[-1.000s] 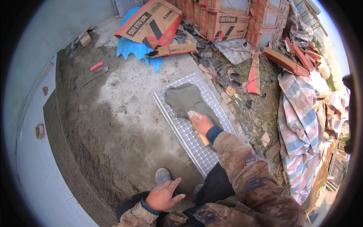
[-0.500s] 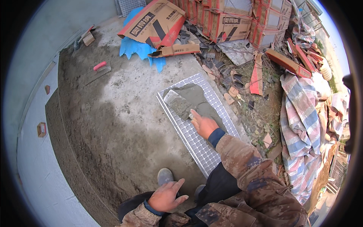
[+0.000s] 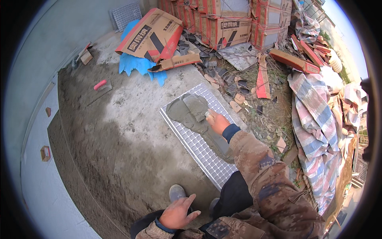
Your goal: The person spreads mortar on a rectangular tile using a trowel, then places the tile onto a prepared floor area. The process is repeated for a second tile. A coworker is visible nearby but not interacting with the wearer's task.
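Note:
My right hand grips a trowel, its blade pressed into wet grey mortar spread along the back of a tile with a square grid. The tile lies on the concrete, apparently on at least one more. The mortar reaches from the far end down toward the near end, and the grid shows along both sides. My left hand hangs low over my legs and boots, fingers apart, holding nothing.
Stacked cartons, a flattened box and blue plastic lie ahead, debris and striped sheeting on the right. A pink-handled notched trowel lies left, near a wall and pale laid tiles.
My right hand has moved up and to the right, and the trowel blade has shifted right across the mortar. The mortar now reaches further down the tile. My left hand stays open.

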Motion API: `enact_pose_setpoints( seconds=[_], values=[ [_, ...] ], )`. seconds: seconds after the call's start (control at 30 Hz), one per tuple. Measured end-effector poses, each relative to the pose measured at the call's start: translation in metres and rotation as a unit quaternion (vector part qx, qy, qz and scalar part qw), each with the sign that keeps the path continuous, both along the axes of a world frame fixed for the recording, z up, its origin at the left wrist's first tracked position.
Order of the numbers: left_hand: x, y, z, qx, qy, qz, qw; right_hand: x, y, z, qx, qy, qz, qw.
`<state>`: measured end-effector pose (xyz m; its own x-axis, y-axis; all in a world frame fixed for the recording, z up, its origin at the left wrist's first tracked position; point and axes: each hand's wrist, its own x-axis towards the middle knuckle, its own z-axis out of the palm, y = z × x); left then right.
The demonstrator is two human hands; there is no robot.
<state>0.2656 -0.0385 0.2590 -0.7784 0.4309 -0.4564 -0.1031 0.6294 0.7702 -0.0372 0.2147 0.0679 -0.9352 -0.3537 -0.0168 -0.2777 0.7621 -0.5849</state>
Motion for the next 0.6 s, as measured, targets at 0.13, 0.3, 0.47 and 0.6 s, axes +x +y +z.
enact_pose_setpoints(
  seconds=[0.13, 0.3, 0.47, 0.6],
  values=[
    [-0.001, 0.0, -0.001, -0.003, -0.005, -0.01, 1.0, 0.017, 0.03, 0.015, 0.136, -0.051, 0.071, 0.987],
    [-0.001, 0.0, -0.006, -0.009, -0.015, -0.017, 1.0, -0.008, 0.034, 0.009, 0.216, 0.01, -0.017, 0.976],
    [-0.001, 0.0, -0.007, -0.032, -0.037, -0.028, 0.998, -0.031, 0.03, 0.0, -0.012, -0.036, -0.093, 0.995],
    [0.001, -0.002, -0.009, -0.022, -0.033, -0.018, 0.999, -0.025, 0.038, 0.008, -0.185, -0.284, -0.157, 0.928]
  ],
)
